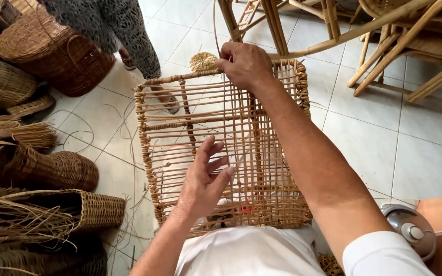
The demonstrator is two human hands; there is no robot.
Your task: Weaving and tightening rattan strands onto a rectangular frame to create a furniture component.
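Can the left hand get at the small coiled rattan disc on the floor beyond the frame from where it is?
Probably not directly: the left hand rests on the near part of the rattan frame, and the disc lies past its far edge, beside the right hand.

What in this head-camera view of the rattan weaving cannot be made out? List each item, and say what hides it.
- Other person: only patterned trouser legs show; the top edge cuts off the rest.
- Thin strand pinched by the right hand: too fine to follow down the rattan frame.
- Red item under the frame, near the left hand: masked by slats.
- Grey appliance: partly behind the right sleeve.
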